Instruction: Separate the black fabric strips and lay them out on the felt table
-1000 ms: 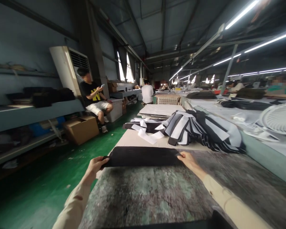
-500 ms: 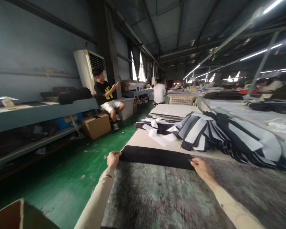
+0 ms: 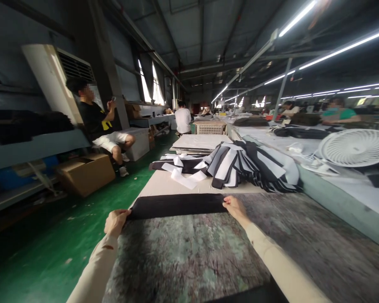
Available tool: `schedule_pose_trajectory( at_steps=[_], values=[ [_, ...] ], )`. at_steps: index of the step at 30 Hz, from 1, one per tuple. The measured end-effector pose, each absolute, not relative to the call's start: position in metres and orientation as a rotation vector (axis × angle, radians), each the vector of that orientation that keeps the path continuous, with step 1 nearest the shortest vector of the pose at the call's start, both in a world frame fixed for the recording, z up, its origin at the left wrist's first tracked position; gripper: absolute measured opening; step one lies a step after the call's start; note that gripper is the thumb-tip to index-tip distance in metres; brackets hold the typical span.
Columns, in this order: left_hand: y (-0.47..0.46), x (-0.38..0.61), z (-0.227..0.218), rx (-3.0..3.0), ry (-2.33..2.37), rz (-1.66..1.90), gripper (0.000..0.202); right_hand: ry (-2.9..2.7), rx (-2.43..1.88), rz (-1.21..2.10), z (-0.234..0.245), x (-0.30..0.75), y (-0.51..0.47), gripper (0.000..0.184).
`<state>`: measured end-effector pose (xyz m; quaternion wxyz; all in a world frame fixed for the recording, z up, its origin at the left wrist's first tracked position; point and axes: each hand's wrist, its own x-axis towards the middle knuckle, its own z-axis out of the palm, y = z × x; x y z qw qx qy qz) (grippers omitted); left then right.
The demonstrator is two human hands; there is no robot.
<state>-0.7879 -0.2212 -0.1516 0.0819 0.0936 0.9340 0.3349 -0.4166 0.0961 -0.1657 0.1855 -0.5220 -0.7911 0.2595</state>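
Observation:
A long black fabric strip stretches flat between my hands at the far edge of the stained work board. My left hand pinches its left end, beside the table's edge. At the opposite end, the fingers of my right hand are closed on the corner. Beyond the strip lies a fanned pile of black, grey and white fabric pieces, with loose white strips to its left. Part of another dark piece shows at the bottom edge of the view.
A white fan stands on the neighbouring table to the right. Green floor runs along the left, where a cardboard box stands near a seated person. Another person in white sits farther back.
The view has swung to the right, bringing the fan and more people into sight. Both hands still grip the ends of the black strip, which lies in about the same place on the board.

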Motion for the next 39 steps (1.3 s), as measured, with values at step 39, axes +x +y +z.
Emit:
schedule_pose_trajectory(
  at_steps=[39],
  values=[
    [-0.217, -0.778, -0.167, 1.046, 2.929, 0.705, 0.025, -2.544, -1.115, 0.212, -0.156, -0.417, 0.053, 0.030]
  ],
)
